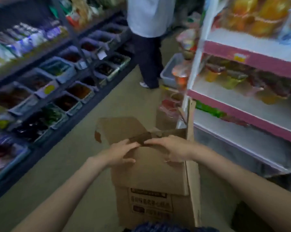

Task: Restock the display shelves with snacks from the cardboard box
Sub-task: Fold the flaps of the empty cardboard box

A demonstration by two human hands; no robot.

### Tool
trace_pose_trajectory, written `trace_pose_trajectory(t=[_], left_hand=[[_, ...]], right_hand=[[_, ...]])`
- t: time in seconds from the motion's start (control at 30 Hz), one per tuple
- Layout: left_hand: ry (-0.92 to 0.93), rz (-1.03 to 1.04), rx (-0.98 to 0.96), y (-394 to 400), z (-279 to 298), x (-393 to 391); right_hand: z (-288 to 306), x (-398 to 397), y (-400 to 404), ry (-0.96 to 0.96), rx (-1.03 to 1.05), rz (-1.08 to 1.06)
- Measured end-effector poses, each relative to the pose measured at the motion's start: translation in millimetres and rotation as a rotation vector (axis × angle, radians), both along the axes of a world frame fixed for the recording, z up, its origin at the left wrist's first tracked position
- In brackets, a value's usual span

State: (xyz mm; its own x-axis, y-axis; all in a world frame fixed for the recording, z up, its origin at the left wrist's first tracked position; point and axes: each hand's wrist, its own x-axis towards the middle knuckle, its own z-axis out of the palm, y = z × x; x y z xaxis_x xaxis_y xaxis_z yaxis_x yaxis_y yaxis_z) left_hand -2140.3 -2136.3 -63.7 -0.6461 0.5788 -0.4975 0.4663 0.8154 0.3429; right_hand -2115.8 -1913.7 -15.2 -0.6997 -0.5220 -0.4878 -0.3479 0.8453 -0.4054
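Observation:
A brown cardboard box (149, 180) stands on the floor in front of me, with printed labels on its near side. My left hand (119, 153) and my right hand (171, 148) both grip the top edge of its near flap, fingers curled over the edge. The far flap (119, 128) lies open toward the aisle and the right flap (190, 124) stands upright. The box's contents are hidden behind the flap. The white and pink display shelves (241, 114) stand right beside the box, with jars and packets on the upper levels.
A person in a pale top and dark trousers (148, 47) stands in the aisle ahead. Dark shelving with bins of snacks (61, 91) lines the left side. A grey tub (171, 71) and stacked goods (171, 106) sit by the shelf's end.

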Motion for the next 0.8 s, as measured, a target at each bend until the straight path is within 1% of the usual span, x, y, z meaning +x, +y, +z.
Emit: trace_pose_trajectory(t=[0.07, 0.13, 0.23, 0.33, 0.4, 0.5, 0.57, 0.63, 0.8], left_hand=[[0.052, 0.142, -0.013, -56, -2, 1], [0.107, 0.233, -0.025, -111, 0, -5], [0.153, 0.372, -0.022, -189, 6, -20], [0.183, 0.518, -0.040, -254, 6, -31], [0.233, 0.609, -0.084, -293, 0, -36], [0.282, 0.749, -0.210, -356, -13, -44], [0.258, 0.866, -0.247, -403, -24, -53], [0.221, 1.032, -0.219, -448, -32, -55], [0.156, 1.394, -0.143, -540, -39, -19]], right_hand=[[1, -31, -58, 0.059, 0.045, 0.170], [4, -60, -112, 0.120, 0.043, 0.290], [4, -104, -188, 0.149, 0.008, 0.391], [-12, -148, -263, 0.157, -0.040, 0.475], [-26, -177, -316, 0.157, -0.035, 0.551], [-48, -218, -404, 0.149, -0.062, 0.687], [-58, -245, -470, 0.144, -0.092, 0.782], [-59, -263, -539, 0.120, -0.108, 0.877], [-60, -266, -694, 0.045, -0.102, 1.182]])
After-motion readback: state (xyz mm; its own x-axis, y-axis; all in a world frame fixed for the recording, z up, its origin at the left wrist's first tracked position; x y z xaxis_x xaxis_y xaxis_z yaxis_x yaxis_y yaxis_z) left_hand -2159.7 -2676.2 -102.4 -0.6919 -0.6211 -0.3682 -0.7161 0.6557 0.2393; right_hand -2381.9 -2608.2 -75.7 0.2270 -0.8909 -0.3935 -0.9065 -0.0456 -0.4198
